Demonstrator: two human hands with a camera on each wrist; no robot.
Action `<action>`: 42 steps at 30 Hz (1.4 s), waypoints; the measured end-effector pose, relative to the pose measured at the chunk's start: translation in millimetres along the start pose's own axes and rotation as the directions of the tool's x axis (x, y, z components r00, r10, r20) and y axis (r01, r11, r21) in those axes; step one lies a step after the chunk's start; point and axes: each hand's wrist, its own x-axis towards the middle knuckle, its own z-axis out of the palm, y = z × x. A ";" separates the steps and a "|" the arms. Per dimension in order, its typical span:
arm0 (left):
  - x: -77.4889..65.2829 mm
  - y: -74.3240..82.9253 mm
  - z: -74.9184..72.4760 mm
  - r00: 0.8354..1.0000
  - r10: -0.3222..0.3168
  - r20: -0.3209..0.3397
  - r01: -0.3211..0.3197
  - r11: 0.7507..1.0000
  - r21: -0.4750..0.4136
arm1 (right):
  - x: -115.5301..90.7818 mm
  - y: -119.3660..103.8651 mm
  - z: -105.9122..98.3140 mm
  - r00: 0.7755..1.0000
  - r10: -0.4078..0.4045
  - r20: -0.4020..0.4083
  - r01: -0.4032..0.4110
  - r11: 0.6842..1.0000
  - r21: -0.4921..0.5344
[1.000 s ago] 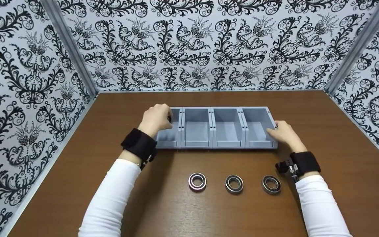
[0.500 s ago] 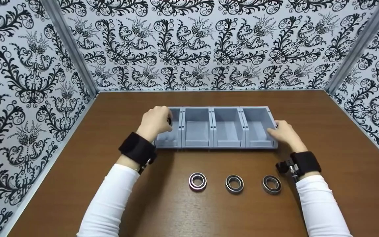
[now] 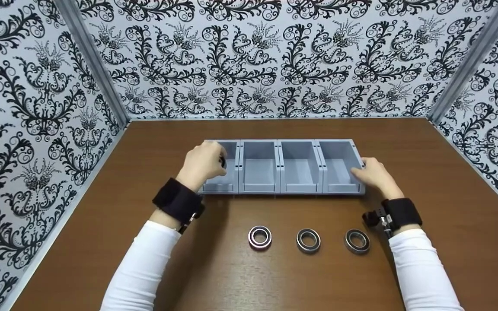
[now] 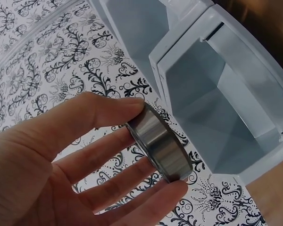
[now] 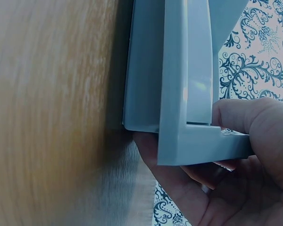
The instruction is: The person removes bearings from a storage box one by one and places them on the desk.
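Observation:
My left hand (image 3: 202, 161) pinches a ball bearing (image 4: 161, 145) between its thumb and fingertips, over the leftmost bin of a row of joined grey plastic bins (image 3: 258, 188). In the left wrist view the bearing is held tilted, its smooth steel outer ring showing, apart from the bin's wall. My right hand (image 3: 374, 173) grips the outer wall of the rightmost bin near its front corner (image 5: 193, 146), with the thumb on the inner side and the fingers outside and below. Three more bearings, a left one (image 3: 260, 247), a middle one (image 3: 308, 250) and a right one (image 3: 357, 250), lie flat in front of the bins.
The bins stand on a brown wooden table (image 3: 301, 285). Patterned panels (image 3: 249, 65) with grey corner posts rise behind and at both sides. Each wrist wears a black strap, the left strap (image 3: 179, 199) and the right strap (image 3: 401, 213).
My left hand, with the bearing in it, has shifted slightly left and toward me. The right hand stays on the bin, and the three bearings on the table have not moved.

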 end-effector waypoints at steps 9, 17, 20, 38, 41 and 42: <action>-10.6 3.0 -1.4 1.000 0.019 0.011 -0.019 1.000 -0.006 | 0.8 0.7 0.2 1.000 0.004 0.003 -0.004 1.000 0.008; -19.0 3.5 -0.5 1.000 0.023 0.017 -0.023 1.000 -0.001 | -0.3 -0.5 0.2 1.000 -0.001 0.006 0.001 1.000 0.007; -22.8 4.4 -1.3 1.000 0.026 0.016 -0.027 1.000 0.007 | -0.3 -0.7 -0.1 1.000 0.001 0.016 -0.001 1.000 0.000; -43.6 12.4 -4.4 0.998 0.062 0.026 -0.062 0.998 -0.016 | -1.2 -1.8 -0.3 1.000 0.006 -0.005 -0.006 1.000 -0.004; -46.1 12.8 -4.1 0.997 0.068 0.025 -0.068 0.998 -0.013 | -1.5 -2.4 -0.2 1.000 0.015 -0.002 -0.015 1.000 -0.002; -47.0 12.8 -4.0 0.997 0.069 0.026 -0.068 0.998 -0.013 | -1.4 -2.6 -0.1 1.000 0.016 0.000 -0.016 1.000 -0.001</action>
